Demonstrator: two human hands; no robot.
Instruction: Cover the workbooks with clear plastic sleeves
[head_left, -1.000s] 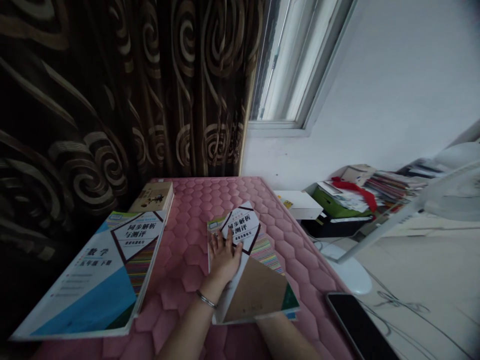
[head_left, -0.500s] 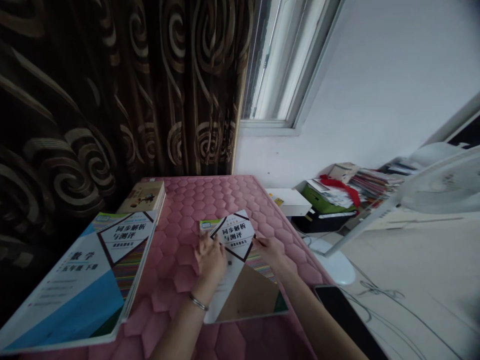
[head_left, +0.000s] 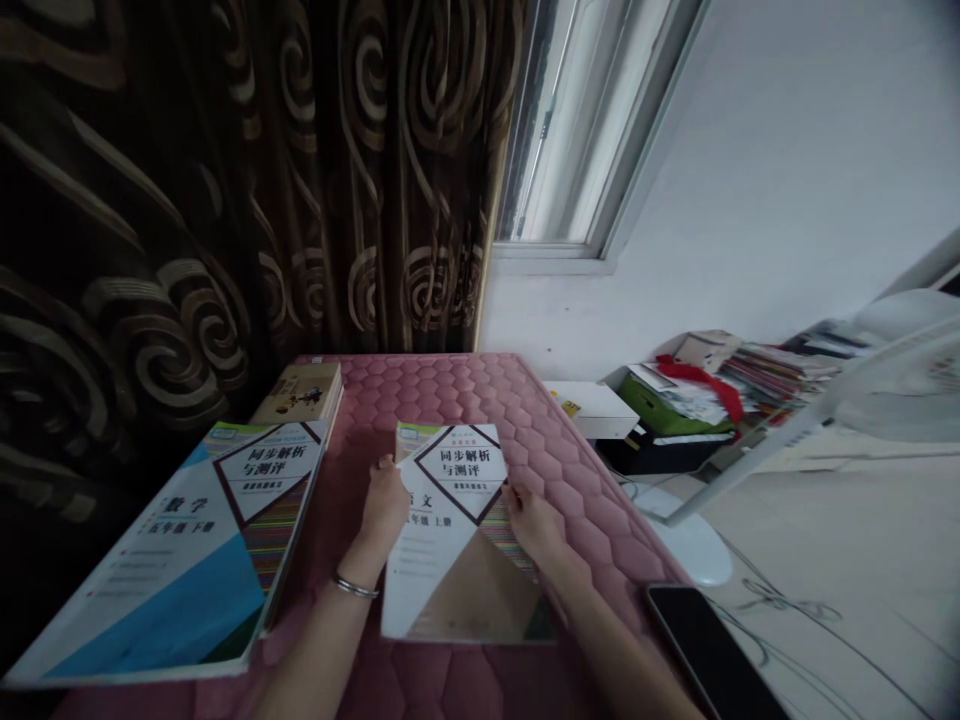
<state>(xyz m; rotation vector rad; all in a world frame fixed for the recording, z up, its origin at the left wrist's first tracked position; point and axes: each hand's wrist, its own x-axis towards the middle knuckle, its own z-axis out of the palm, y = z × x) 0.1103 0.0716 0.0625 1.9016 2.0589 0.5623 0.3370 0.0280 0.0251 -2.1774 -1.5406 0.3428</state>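
A workbook with a white, brown and striped cover lies in front of me on the pink quilted mattress. My left hand is closed round its left edge, the thumb near the cover. At the opposite edge my right hand grips the same workbook, with its fingertips partly hidden beneath. Left of it rests a pile of larger-looking workbooks, the top one a blue and white maths workbook. Behind that pile sits a stack of brown-covered books.
A dark phone or tablet lies at the right edge of the mattress. Beyond stand a white fan, a white box and a bin of papers. Cables trail over the floor. A patterned curtain hangs behind the mattress.
My left hand has moved off the cover to the workbook's left edge, uncovering printed characters. The workbook has turned slightly straighter. My right hand stays on the right edge.
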